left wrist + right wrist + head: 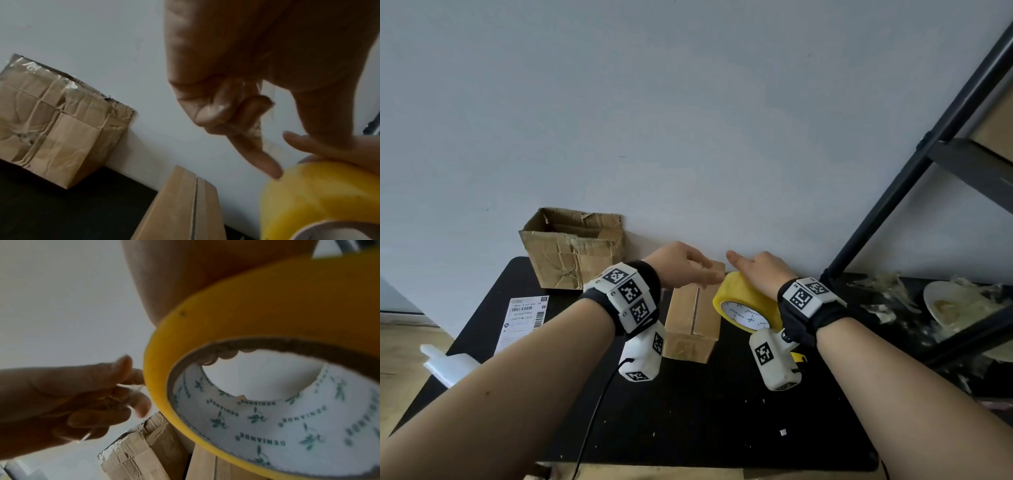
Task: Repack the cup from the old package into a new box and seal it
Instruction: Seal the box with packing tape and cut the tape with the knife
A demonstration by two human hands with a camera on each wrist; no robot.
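Observation:
The new cardboard box (693, 318) stands on the black table (705, 411) with its flaps down and a bare seam along the top. The seam also shows on the box (185, 203) in the left wrist view. My right hand (760, 270) grips a yellow tape roll (748, 305) just right of the box. Its fingertips (222, 356) hook into the roll's (246, 305) printed core. My left hand (685, 265) hovers over the box's far end. Its fingers (265, 160) meet the roll's rim and seem to pinch a thin clear tape end. No cup is in sight.
The old crumpled box (573, 250) sits open against the wall at the back left. A shipping label (524, 318) and a white plastic piece (448, 366) lie at the table's left. On the right are a black shelf frame (893, 205) and a plate (945, 305) among tape scraps.

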